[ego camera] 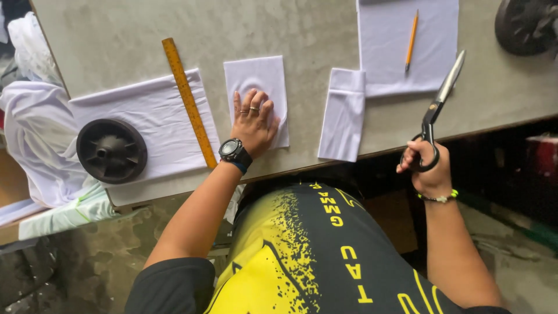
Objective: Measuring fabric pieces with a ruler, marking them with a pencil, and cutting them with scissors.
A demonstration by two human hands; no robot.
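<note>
Head view, looking straight down at a grey table [128, 40]. The left hand [254, 125] lies flat with fingers spread on a small white fabric rectangle [258, 78], pressing its lower half onto the table, so that grip is open-palmed and holds nothing. There's a black wristwatch [235, 152] on that wrist.

The right hand [429, 168] is off past the table's near edge, fingers through the black handles of a pair of scissors [437, 107], grip closed around them. The silver blades look closed and angle up over the table toward a larger white fabric sheet [386, 64] with an orange pencil [411, 40] lying on it.

Between the hands sits a folded white fabric strip [343, 116], its lower end reaching the table edge. Left of the small rectangle, a yellow ruler [189, 102] lies diagonally across another white fabric piece [157, 119], which has a round black disc [111, 150] sitting on its left corner. More white cloth [32, 134] hangs off the table's left side.
</note>
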